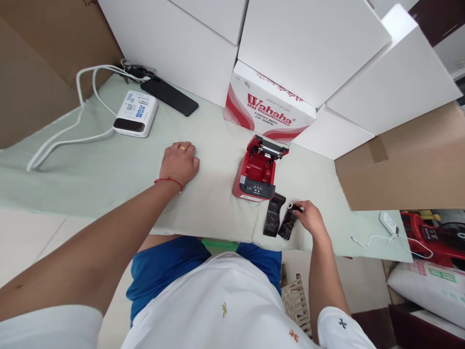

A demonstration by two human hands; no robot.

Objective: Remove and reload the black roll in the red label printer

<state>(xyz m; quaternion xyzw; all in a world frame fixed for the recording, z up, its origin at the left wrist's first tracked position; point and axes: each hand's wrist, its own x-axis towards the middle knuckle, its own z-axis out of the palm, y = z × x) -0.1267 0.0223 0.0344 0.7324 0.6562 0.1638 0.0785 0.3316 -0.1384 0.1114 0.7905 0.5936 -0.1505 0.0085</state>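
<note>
A small red label printer (254,169) stands on the cloth-covered table with its lid tilted up; the red hollow inside holds no roll. To its right, my right hand (308,217) pinches the end of a black marbled roll (288,220), whose white core faces up. Beside that roll lies another dark marbled strip or roll (274,215), apart from my fingers. My left hand (179,164) rests on the table left of the printer, its fingers curled into a loose fist. Nothing shows in it.
A Wahaha water carton (271,104) stands behind the printer, against stacked white boxes (312,43). At the left are a white device (136,114) with cables and a black phone-like slab (169,96). A brown carton (403,165) borders the right side.
</note>
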